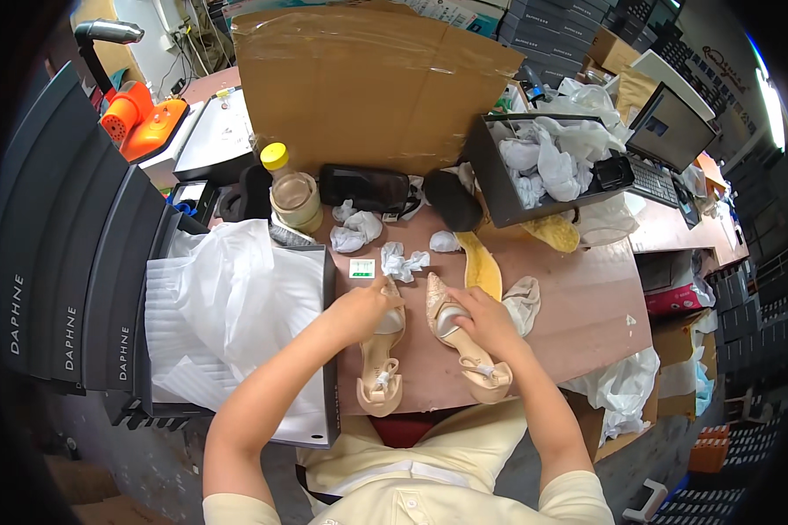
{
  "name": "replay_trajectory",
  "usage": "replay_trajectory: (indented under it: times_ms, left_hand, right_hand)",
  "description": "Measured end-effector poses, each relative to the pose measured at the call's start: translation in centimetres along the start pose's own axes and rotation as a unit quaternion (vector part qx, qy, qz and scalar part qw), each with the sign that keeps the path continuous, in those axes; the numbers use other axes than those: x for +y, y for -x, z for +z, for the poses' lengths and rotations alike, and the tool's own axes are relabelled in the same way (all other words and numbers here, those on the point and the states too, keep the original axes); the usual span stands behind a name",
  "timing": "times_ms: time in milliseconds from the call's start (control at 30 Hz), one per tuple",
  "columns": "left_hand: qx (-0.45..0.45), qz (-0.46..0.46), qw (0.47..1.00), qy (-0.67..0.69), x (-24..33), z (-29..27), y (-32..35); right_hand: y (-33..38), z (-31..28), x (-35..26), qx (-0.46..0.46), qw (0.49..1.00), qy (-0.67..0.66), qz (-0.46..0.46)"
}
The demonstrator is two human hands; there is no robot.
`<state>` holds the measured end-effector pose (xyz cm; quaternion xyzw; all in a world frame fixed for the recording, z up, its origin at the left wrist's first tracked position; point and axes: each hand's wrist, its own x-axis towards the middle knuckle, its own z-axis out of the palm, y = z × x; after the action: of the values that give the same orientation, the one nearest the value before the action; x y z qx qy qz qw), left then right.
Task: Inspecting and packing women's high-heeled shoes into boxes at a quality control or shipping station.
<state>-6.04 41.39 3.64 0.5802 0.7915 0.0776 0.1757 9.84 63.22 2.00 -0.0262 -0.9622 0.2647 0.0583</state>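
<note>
- Two beige pointed shoes lie side by side on the tabletop (587, 306), toes pointing away from the person, heels toward the near edge.
- Left shoe (382, 367): left hand (366, 308) rests on its toe end, fingers curled over it, gripping the front part.
- Right shoe (464, 346): right hand (486, 319) closed on its middle, thumb near the grey insole; glittery toe sticks out past the fingers.
- Shoes close together, not touching, as far as I can tell.
- Just beyond the left hand: crumpled white paper ball (401, 261) and a small white-green tag (362, 268).
- Beyond the right hand: yellow insole (481, 262), flat on the tabletop; a pale cloth bag (525, 302) just right of that hand.
- Further out past the hands: more paper wads (356, 231), a jar with yellow cap (291, 192), black pouch (365, 187).
- Left of the left hand: open shoe box (324, 385) with white wrapping paper (228, 297) inside.
- Far right beyond the right hand: dark bin (499, 188) stuffed with white paper, a keyboard (652, 182) next to it.
- Big cardboard sheet (359, 87) stands at the far edge.
</note>
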Motion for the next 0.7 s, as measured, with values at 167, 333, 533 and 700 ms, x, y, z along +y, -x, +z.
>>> replay_trajectory:
  times_ms: [167, 333, 533, 700]
  left_hand:
    - [0.053, -0.099, 0.993, 0.042, 1.6, -1.7, 2.5]
    - [0.065, -0.060, 0.996, -0.027, 1.6, 0.1, 1.4]
    - [0.055, -0.061, 0.996, -0.038, 0.8, 1.4, 0.3]
    - [0.172, -0.085, 0.977, 0.089, 0.5, -2.7, 0.5]
  right_hand:
    - [0.6, -3.5, -0.7, 0.061, 0.986, -0.112, 0.108]
    - [-4.4, -3.3, -2.4, 0.075, 0.993, 0.052, -0.075]
    - [-10.3, 1.1, -0.5, -0.003, 0.952, 0.305, -0.020]
    - [-11.0, 1.6, 1.9, 0.023, 0.935, 0.352, -0.023]
